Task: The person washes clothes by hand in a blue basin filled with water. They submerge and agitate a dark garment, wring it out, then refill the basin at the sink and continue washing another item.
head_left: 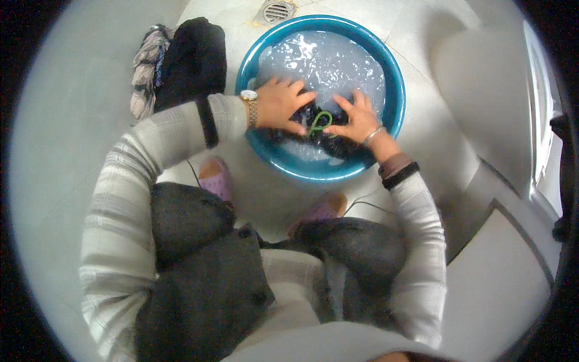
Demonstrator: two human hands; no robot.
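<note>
A blue-green round basin point(398, 90) holds greyish, sudsy water point(319, 54) and a wet dark cloth point(339, 145). A green cord point(323, 114) lies looped on the cloth, near the middle. My left hand point(279, 105), with a watch at its wrist, rests over the cloth's left side, fingers spread. Across from it is my right hand point(360, 122), wearing a bracelet; its thumb reaches to the cord and its fingers are apart. Neither hand visibly grips the cloth. What lies under the water is hidden.
Left of the basin, a black garment point(192, 63) and a crumpled beige cloth point(146, 75) lie together. A round floor drain point(278, 11) sits beyond the rim. My feet in pink slippers point(215, 180) are close to the basin's near side. A pale appliance-like surface point(482, 72) stands at right.
</note>
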